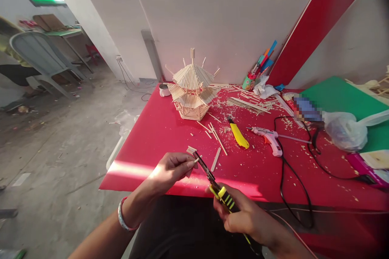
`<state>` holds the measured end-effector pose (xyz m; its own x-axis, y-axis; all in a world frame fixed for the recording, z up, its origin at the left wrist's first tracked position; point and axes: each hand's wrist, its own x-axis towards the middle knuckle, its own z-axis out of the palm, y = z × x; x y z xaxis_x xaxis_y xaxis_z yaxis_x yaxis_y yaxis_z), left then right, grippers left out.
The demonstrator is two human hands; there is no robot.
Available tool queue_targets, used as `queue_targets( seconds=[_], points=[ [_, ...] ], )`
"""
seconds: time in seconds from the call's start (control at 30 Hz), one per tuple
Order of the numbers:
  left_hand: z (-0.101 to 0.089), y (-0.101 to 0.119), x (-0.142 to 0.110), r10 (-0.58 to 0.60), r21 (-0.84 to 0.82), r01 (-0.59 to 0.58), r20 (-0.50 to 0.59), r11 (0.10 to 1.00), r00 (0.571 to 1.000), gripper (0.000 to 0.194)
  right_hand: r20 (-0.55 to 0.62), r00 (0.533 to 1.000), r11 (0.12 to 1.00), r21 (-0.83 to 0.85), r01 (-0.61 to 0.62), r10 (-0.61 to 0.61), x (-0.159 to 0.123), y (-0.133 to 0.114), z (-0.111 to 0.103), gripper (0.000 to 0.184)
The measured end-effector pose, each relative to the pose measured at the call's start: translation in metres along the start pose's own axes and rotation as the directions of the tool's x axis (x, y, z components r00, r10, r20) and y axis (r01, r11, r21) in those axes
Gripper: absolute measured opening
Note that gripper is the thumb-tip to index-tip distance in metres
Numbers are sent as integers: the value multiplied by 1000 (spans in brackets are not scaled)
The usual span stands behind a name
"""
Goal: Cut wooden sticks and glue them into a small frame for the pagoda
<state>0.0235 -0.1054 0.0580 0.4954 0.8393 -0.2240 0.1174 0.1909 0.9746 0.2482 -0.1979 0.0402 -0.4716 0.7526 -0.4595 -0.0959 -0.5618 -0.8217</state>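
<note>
in the head view, the right hand [241,212] is wrapped around one cutter [226,198], black and yellow, its long axis slanting, tip pointing far and left. the left hand [173,168] pinches one short, pale stick [197,160] by that tip, above the red table [136,141], the stick pointing right. beyond lie one yellow knife [239,134] and one pink glue gun [270,138]; farther, one two-roofed model [193,89] stands upright.

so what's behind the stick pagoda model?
Pale panel rises behind the pagoda model, visible above and beside it. The model hides the red tabletop directly behind it; can't tell what lies there.
</note>
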Motion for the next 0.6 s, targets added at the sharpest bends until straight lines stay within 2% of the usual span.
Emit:
queue_targets(
  seconds=[0.07,0.13,0.23,0.27,0.33,0.37,0.4,0.43,0.47,0.5,0.53,0.6],
  points=[
    [-12,-2,12,83,118,-74,-69,990,994,35,118,992,952,296,-80,47,6,-3,3,50],
    [-30,-7,31,201,310,-127,-220,942,954,25,183,983,895,432,-112,34,16,-6,5,33],
    [-60,-16,64,354,562,-110,-347,820,869,15,217,974,865,474,-166,68,31,-9,8,22],
    [-67,-19,72,387,596,-101,-376,797,842,9,211,974,860,479,-177,84,35,-10,9,24],
    [-72,-21,80,439,616,-105,-422,781,793,15,157,983,860,485,-160,94,40,-10,10,34],
    [-71,-21,81,434,585,-119,-434,802,790,17,121,988,868,475,-142,95,42,-10,11,40],
    [-67,-20,79,384,513,-130,-428,849,818,20,83,992,880,458,-124,96,43,-9,11,45],
    [-62,-18,75,275,386,-122,-371,914,887,27,53,994,893,436,-110,96,43,-9,11,49],
    [-57,-16,71,128,211,-71,-269,975,955,37,33,995,905,413,-104,99,43,-9,11,50],
    [-51,-14,66,-36,18,38,-91,999,995,49,29,994,915,390,-107,104,43,-9,10,51],
    [-46,-13,62,-153,-147,161,67,976,986,56,39,994,921,373,-113,106,42,-9,8,49],
    [-40,-13,57,-282,-352,361,258,863,924,58,104,988,917,372,-144,113,40,-9,5,47]
  ],
)
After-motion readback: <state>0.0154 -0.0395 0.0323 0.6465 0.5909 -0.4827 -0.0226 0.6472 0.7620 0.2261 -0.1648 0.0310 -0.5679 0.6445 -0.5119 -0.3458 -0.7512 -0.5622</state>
